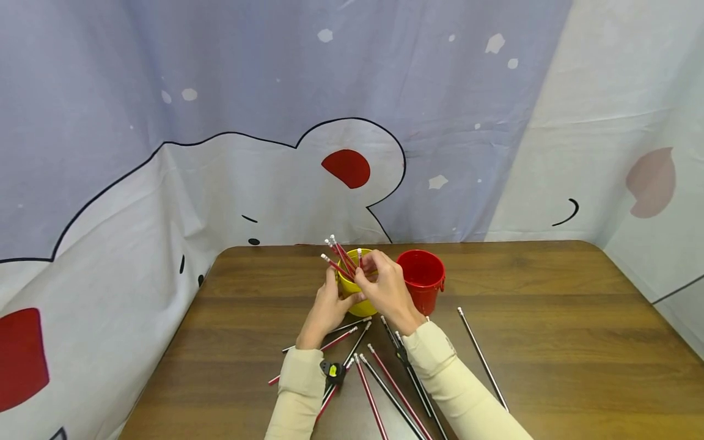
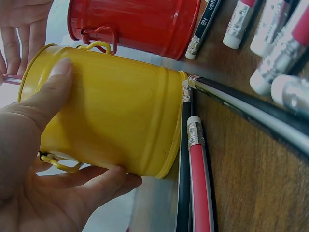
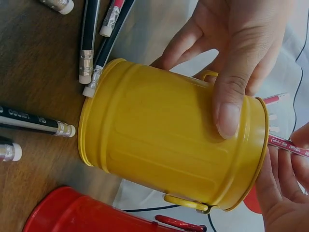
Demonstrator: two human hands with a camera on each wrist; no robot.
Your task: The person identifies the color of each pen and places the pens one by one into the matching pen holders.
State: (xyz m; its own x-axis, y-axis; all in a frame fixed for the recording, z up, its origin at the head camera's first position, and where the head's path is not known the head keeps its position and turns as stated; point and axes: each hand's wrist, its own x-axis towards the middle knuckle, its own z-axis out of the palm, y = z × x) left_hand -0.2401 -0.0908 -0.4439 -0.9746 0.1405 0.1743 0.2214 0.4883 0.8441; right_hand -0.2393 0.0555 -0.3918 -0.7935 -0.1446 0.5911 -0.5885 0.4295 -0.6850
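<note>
A small yellow bucket (image 1: 363,307) stands near the back of the table, its handle lugs showing in both wrist views. My left hand (image 1: 323,313) grips it from the left, with the thumb (image 2: 50,87) along its wall near the rim and the fingers round the far side. Between thumb and fingers, my right hand (image 1: 387,292) pinches a red pencil (image 3: 289,144) at the bucket's mouth. Several other red pencils (image 1: 341,256) lean out of the bucket to the left, white eraser ends up. How deep the pinched pencil reaches is hidden.
Just right of the yellow bucket stands a red bucket (image 1: 422,299). Loose red pencils (image 1: 371,397) and black-and-silver pencils (image 1: 390,394) lie scattered in front, some under the forearms. One dark pencil (image 1: 484,359) lies apart at the right. A patterned curtain (image 1: 467,153) hangs behind the table.
</note>
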